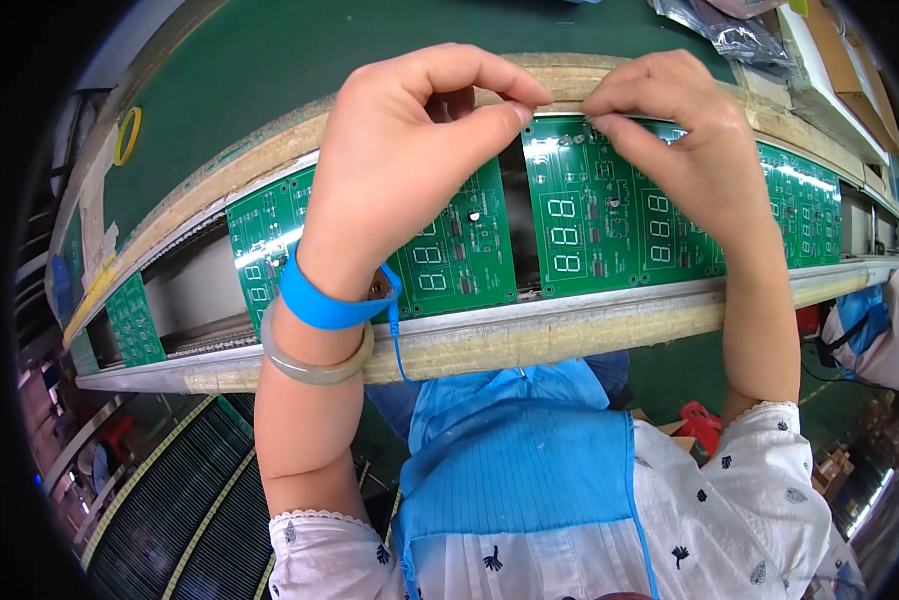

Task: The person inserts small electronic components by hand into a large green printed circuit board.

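Both my hands are raised over the far edge of a row of green circuit boards. My left hand (399, 130) has thumb and forefinger pinched together just above the far left corner of the middle circuit board (569, 270). Close by on the right, my right hand (684, 125) also pinches at that board's far edge. What lies between either set of fingertips is too small or hidden to make out. White outlined digits and small parts cover the board. Partly behind my left forearm is another circuit board (484, 265), with a dark gap between the two.
The boards lie in a long conveyor track with a metal rail (569, 303) along its near side. Beyond it stretches a green work surface (269, 80) with a yellow ring (127, 137) on the left. Silvery bags (729, 35) lie at the far right. A black slotted rack (179, 500) stands below left.
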Action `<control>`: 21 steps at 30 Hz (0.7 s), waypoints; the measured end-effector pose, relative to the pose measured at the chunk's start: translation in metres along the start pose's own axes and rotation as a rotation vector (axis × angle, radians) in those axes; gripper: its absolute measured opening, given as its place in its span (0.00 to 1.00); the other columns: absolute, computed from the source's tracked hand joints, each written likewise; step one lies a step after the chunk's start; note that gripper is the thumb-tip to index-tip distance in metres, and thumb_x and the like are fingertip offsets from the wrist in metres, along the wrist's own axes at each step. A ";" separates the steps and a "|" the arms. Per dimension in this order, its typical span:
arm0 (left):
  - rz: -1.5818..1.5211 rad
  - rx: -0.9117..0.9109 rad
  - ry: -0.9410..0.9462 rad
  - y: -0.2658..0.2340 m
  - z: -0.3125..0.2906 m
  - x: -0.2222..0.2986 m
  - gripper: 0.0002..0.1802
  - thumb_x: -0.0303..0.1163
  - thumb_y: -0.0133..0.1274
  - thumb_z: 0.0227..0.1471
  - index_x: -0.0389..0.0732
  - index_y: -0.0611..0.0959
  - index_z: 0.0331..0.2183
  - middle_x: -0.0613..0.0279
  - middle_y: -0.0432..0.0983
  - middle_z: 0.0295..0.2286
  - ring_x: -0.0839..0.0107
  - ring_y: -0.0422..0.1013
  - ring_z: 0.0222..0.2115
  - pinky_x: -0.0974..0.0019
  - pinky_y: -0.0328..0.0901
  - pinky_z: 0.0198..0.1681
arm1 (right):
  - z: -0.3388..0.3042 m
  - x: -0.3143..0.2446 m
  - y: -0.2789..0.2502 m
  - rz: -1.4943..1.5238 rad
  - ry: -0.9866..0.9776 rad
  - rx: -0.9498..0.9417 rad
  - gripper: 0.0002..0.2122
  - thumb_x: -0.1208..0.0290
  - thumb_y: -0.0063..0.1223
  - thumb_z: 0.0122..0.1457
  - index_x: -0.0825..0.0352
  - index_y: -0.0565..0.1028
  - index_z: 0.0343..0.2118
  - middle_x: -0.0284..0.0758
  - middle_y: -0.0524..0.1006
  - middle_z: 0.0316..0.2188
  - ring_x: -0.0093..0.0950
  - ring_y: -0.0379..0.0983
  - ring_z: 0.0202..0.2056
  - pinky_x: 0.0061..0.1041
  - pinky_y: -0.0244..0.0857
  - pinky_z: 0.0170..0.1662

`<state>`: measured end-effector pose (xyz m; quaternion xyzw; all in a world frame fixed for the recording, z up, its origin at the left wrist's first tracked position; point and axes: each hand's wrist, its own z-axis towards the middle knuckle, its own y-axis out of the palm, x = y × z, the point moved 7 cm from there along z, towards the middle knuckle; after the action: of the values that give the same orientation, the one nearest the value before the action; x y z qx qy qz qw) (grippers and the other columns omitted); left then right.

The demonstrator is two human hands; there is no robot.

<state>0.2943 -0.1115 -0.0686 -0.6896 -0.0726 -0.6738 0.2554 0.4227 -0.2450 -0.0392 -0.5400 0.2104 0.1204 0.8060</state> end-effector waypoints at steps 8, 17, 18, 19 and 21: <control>-0.034 0.037 -0.018 -0.003 0.000 0.000 0.09 0.22 0.62 0.54 0.36 0.87 0.39 0.66 0.84 0.34 0.79 0.77 0.37 0.75 0.71 0.44 | 0.000 0.002 -0.003 -0.031 -0.006 -0.012 0.07 0.80 0.64 0.51 0.68 0.83 0.34 0.35 0.82 0.35 0.33 0.76 0.43 0.30 0.69 0.47; -0.071 0.081 -0.038 -0.007 0.001 -0.004 0.10 0.20 0.61 0.54 0.34 0.84 0.41 0.62 0.83 0.37 0.76 0.79 0.39 0.74 0.72 0.46 | 0.007 -0.023 0.022 -0.110 -0.110 -0.068 0.06 0.79 0.64 0.50 0.65 0.82 0.32 0.34 0.81 0.33 0.36 0.75 0.40 0.34 0.69 0.45; -0.073 0.084 -0.040 -0.006 0.001 -0.001 0.10 0.20 0.61 0.54 0.34 0.84 0.41 0.62 0.83 0.37 0.76 0.79 0.39 0.74 0.72 0.46 | 0.008 -0.024 0.024 -0.135 -0.117 -0.081 0.06 0.78 0.64 0.49 0.65 0.82 0.32 0.34 0.80 0.33 0.36 0.74 0.40 0.34 0.68 0.45; -0.144 0.135 -0.138 -0.007 0.001 -0.003 0.07 0.19 0.62 0.52 0.34 0.85 0.37 0.62 0.83 0.31 0.77 0.76 0.32 0.74 0.71 0.38 | 0.008 -0.025 0.025 -0.134 -0.120 -0.085 0.06 0.78 0.64 0.49 0.65 0.82 0.32 0.34 0.80 0.33 0.36 0.74 0.40 0.34 0.68 0.45; -0.217 0.188 -0.237 -0.008 -0.001 -0.006 0.05 0.18 0.62 0.50 0.33 0.85 0.33 0.63 0.82 0.26 0.79 0.74 0.25 0.74 0.69 0.30 | 0.008 -0.026 0.025 -0.151 -0.102 -0.062 0.06 0.78 0.63 0.50 0.66 0.82 0.32 0.34 0.80 0.33 0.37 0.74 0.40 0.35 0.68 0.46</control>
<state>0.2896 -0.1031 -0.0725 -0.7253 -0.2388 -0.6016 0.2345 0.3906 -0.2272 -0.0453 -0.5719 0.1239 0.0934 0.8055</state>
